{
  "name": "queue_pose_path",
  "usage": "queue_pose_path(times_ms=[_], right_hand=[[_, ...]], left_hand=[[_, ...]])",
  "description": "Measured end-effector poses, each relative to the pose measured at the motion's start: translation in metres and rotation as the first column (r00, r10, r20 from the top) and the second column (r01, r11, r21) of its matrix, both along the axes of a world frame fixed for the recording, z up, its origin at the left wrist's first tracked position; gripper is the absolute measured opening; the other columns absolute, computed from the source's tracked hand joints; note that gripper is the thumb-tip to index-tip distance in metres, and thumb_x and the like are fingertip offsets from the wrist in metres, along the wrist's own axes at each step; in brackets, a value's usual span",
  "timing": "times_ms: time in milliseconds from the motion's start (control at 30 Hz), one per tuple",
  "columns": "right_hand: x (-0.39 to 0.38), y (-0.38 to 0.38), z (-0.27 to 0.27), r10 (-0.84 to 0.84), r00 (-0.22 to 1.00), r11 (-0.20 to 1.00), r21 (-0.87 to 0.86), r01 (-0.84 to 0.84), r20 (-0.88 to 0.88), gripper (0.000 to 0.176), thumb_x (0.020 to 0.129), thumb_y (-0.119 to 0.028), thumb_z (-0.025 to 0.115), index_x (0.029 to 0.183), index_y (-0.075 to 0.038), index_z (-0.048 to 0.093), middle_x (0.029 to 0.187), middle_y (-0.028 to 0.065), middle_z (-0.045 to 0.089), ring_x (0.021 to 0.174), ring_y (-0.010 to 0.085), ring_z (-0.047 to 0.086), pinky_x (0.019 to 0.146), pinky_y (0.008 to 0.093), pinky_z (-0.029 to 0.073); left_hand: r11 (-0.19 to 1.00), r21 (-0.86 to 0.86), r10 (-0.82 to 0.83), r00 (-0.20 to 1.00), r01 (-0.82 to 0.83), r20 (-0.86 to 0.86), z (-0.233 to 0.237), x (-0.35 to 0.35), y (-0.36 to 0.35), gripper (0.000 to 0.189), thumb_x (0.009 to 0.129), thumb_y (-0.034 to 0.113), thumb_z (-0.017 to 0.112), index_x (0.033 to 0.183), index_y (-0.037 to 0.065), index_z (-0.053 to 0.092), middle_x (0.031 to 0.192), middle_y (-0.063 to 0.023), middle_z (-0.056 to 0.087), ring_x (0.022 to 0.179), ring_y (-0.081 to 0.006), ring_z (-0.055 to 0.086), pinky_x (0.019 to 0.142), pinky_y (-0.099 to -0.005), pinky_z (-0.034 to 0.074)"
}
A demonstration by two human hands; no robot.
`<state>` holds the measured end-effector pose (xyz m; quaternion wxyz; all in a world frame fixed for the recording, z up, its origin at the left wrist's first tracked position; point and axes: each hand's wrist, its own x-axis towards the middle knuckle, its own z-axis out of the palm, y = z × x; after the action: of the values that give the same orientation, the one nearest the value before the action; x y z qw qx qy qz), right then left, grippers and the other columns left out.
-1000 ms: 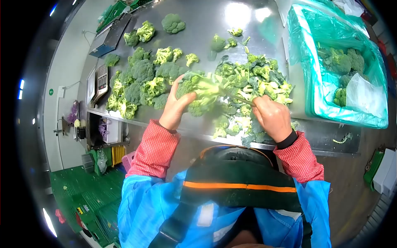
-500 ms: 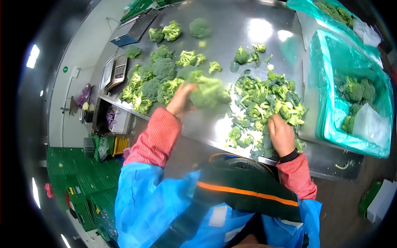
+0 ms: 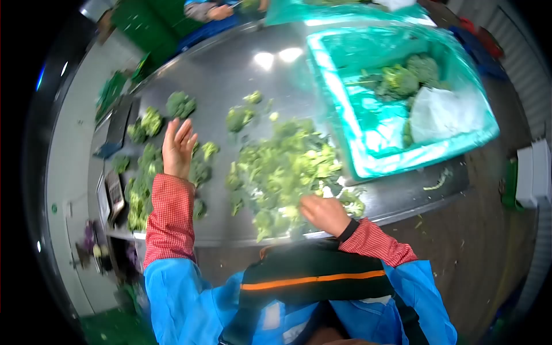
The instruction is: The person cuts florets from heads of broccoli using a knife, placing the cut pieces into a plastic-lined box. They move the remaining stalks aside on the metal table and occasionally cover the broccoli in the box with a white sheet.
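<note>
My left hand (image 3: 179,150) is raised over the left part of the steel table (image 3: 221,75), palm up and fingers stretched out, holding nothing. Cut broccoli pieces (image 3: 138,198) lie heaped beside and partly behind its wrist. A broccoli head (image 3: 180,105) sits just beyond the fingertips. At the near edge of a wide, blurred heap of broccoli florets and leaves (image 3: 287,167), my right hand (image 3: 325,214) has its fingers curled closed. Whatever those fingers hold, if anything, is hidden.
A crate lined with green plastic (image 3: 414,164) stands at the right, with broccoli heads (image 3: 399,81) and a white plastic sheet (image 3: 445,115) inside. A scale (image 3: 114,192) and a dark box (image 3: 119,126) line the left edge. Another person's hand (image 3: 220,12) shows at the far edge.
My left hand has let go of the broccoli piece it held and opened. The view has turned right, bringing the crate nearer the middle. My right hand remains at the heap.
</note>
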<state>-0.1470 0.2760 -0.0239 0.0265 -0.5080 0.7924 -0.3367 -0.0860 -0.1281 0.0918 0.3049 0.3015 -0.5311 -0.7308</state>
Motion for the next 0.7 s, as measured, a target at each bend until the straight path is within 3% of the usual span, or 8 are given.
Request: queue_pose_path(times_ms=[100, 167, 267, 367, 400, 467, 533, 700], right_hand=[[-0.009, 0.021, 0.004, 0.031, 0.999, 0.999, 0.041, -0.032, 0.039, 0.014, 0.089, -0.022, 0.064, 0.096, -0.009, 0.063, 0.084, 0.0096, 0.066, 0.064, 0.0288, 0.066, 0.055, 0.0387, 0.053], [-0.016, 0.036, 0.005, 0.042, 0.999, 0.999, 0.028, -0.043, 0.032, 0.015, 0.09, -0.023, 0.063, 0.096, -0.01, 0.062, 0.084, 0.0079, 0.064, 0.067, 0.0263, 0.065, 0.056, 0.0378, 0.053], [-0.028, 0.059, 0.01, 0.061, 0.981, 0.997, -0.036, -0.069, -0.183, 0.013, 0.091, -0.024, 0.061, 0.093, -0.011, 0.061, 0.085, 0.0038, 0.06, 0.076, 0.0204, 0.063, 0.059, 0.0367, 0.051], [-0.042, 0.083, 0.008, 0.068, 0.998, 0.996, 0.061, -0.068, -0.006, 0.016, 0.086, -0.017, 0.062, 0.098, -0.008, 0.065, 0.087, 0.0072, 0.064, 0.072, 0.0253, 0.065, 0.056, 0.0352, 0.053], [-0.053, 0.091, 0.013, 0.131, 0.962, 0.989, -0.037, -0.144, -0.241, 0.013, 0.085, -0.015, 0.061, 0.095, -0.009, 0.064, 0.083, 0.0066, 0.061, 0.071, 0.0241, 0.063, 0.053, 0.0342, 0.052], [-0.059, 0.107, 0.007, 0.102, 0.981, 0.992, -0.056, -0.112, -0.165, 0.014, 0.087, -0.018, 0.063, 0.096, -0.008, 0.064, 0.086, 0.0076, 0.063, 0.068, 0.0248, 0.064, 0.052, 0.0362, 0.053], [-0.062, 0.122, 0.002, 0.038, 0.999, 0.999, -0.031, -0.037, 0.02, 0.018, 0.089, -0.022, 0.064, 0.098, -0.007, 0.065, 0.086, 0.0096, 0.065, 0.065, 0.0272, 0.066, 0.054, 0.0373, 0.056], [-0.076, 0.151, -0.02, -0.011, 1.0, 0.999, -0.041, 0.011, -0.001, 0.021, 0.09, -0.022, 0.064, 0.104, -0.007, 0.066, 0.085, 0.0126, 0.067, 0.067, 0.0269, 0.068, 0.056, 0.0366, 0.057]], left_hand=[[0.916, -0.214, -0.34, 0.94, 0.34, 0.034, 0.034, -0.099, 0.084, 0.052, 0.099, 0.032, 0.06, 0.138, -0.001, 0.049, 0.127, -0.0141, 0.064, 0.118, -0.022, 0.061, 0.097, -0.0322, 0.051], [0.768, -0.309, -0.517, 0.828, 0.561, 0.218, 0.05, -0.161, 0.146, 0.047, 0.1, 0.027, 0.059, 0.137, -0.001, 0.051, 0.126, -0.0145, 0.065, 0.116, -0.0194, 0.062, 0.098, -0.0308, 0.05], [0.365, -0.494, -0.747, 0.565, 0.789, 0.351, 0.021, -0.259, 0.212, 0.047, 0.092, 0.021, 0.07, 0.133, 0.001, 0.057, 0.123, -0.0117, 0.066, 0.113, -0.0183, 0.061, 0.096, -0.0335, 0.049], [0.026, -0.722, -0.629, 0.573, 0.691, 0.526, -0.012, -0.339, 0.286, 0.064, 0.08, 0.03, 0.079, 0.134, 0.004, 0.057, 0.13, -0.0131, 0.063, 0.117, -0.0268, 0.061, 0.1, -0.0373, 0.049], [-0.1, -0.794, -0.581, 0.613, 0.6, 0.536, -0.028, -0.365, 0.306, 0.067, 0.078, 0.028, 0.079, 0.136, 0.005, 0.055, 0.134, -0.0173, 0.06, 0.123, -0.0331, 0.057, 0.104, -0.0421, 0.046], [-0.293, -0.718, -0.47, 0.56, 0.631, 0.683, -0.046, -0.407, 0.341, 0.076, 0.077, 0.023, 0.076, 0.144, 0.008, 0.044, 0.144, -0.0201, 0.049, 0.134, -0.0376, 0.045, 0.11, -0.0452, 0.039], [-0.419, -0.701, -0.357, 0.605, 0.577, 0.711, -0.073, -0.435, 0.369, 0.077, 0.079, 0.024, 0.074, 0.147, 0.01, 0.04, 0.147, -0.019, 0.043, 0.137, -0.0385, 0.039, 0.11, -0.0478, 0.038], [-0.568, -0.661, -0.052, 0.781, 0.49, 0.623, -0.121, -0.469, 0.41, 0.063, 0.09, 0.036, 0.058, 0.149, 0.028, 0.038, 0.148, -0.0197, 0.036, 0.138, -0.0396, 0.035, 0.104, -0.0548, 0.039]])
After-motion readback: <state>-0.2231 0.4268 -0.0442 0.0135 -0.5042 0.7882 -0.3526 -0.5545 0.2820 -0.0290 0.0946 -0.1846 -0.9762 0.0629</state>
